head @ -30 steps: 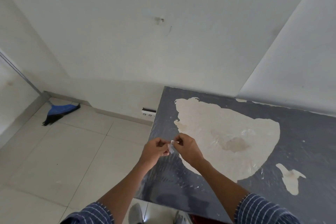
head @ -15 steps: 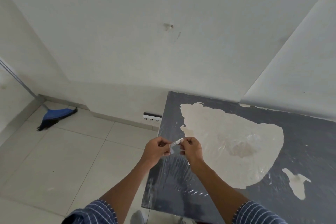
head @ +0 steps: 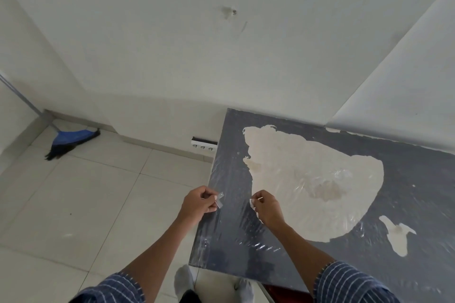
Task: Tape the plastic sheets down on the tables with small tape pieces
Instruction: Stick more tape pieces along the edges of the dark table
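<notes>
Pinching clear tape piece (small, bent), left hand.

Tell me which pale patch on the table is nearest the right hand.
The large rounded patch, directly beside the right hand; the small patch sits farther right.

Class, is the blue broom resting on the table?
No, the blue broom stands on the floor, apart from the table.

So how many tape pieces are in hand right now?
2. One tape piece is pinched in the left hand at the table's left edge; a smaller whitish piece is at the right hand's fingertips over the plastic sheet. Others already stuck may not show.
</notes>
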A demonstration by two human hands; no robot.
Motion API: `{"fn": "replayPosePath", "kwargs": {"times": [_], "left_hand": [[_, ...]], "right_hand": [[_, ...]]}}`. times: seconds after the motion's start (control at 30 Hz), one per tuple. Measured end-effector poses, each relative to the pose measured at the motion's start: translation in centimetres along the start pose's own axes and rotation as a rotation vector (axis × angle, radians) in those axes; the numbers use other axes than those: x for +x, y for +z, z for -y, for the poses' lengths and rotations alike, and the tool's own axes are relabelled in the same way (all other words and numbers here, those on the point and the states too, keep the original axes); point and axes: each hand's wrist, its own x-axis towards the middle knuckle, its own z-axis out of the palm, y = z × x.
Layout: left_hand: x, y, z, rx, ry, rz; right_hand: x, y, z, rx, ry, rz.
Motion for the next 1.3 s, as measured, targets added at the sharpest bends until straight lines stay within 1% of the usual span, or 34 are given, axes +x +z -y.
{"fn": "replayPosePath", "kwargs": {"times": [0.1, 0.23, 0.33, 0.4, 0.47, 0.53, 0.63, 0.7, 0.77, 0.83, 0.9, 1.03, 1.2, 1.3], "left_hand": [[0.0, 0.3, 0.5, -0.023, -0.029, -0.002], [-0.3, 0.6, 0.8, -0.015, -0.048, -0.003], [-0.7, 1.1, 0.7, -0.026, -0.065, -0.001], [-1.2, 1.4, 0.5, -0.046, -0.071, -0.003], [-1.7, 1.7, 0.4, -0.07, -0.069, -0.016], [-2.4, 1.9, 0.5, -0.097, -0.068, -0.037], [-3.9, 1.9, 0.9, -0.147, -0.065, -0.071], [-4.9, 1.6, 1.5, -0.177, -0.059, -0.097], [-6.1, 1.0, 2.2, -0.21, -0.051, -0.141], [-7.1, 0.0, 3.0, -0.231, -0.046, -0.186], [-8.1, -1.0, 3.7, -0.278, -0.061, -0.193], [-9.9, -3.4, 5.6, -0.391, -0.11, -0.118], [-11.0, -6.1, 7.8, -0.393, -0.147, -0.065], [-11.5, -7.2, 8.8, -0.369, -0.178, -0.003]], "right_hand": [[-0.2, -0.6, -0.7, -0.076, 0.009, -0.009], [-0.4, -1.9, -1.4, -0.159, 0.016, -0.086], [-0.6, -2.4, -1.6, -0.164, 0.015, -0.169], [-1.1, -2.5, -1.0, -0.114, -0.032, -0.17], [-1.7, -2.0, 0.2, -0.039, -0.107, -0.113], [-2.2, -0.9, 1.7, 0.044, -0.163, 0.01], [-3.4, 2.0, 3.5, 0.138, -0.161, 0.265], [-4.2, 4.0, 4.2, 0.128, -0.183, 0.337], [-4.9, 5.7, 4.1, 0.139, -0.196, 0.375], [-5.7, 7.3, 3.8, 0.185, -0.161, 0.402], [-6.6, 8.7, 3.6, 0.229, -0.123, 0.41], [-8.7, 11.0, 3.3, 0.317, -0.061, 0.405], [-10.5, 13.5, 2.6, 0.331, -0.012, 0.419], [-11.6, 14.3, 2.1, 0.359, 0.049, 0.424]]}}
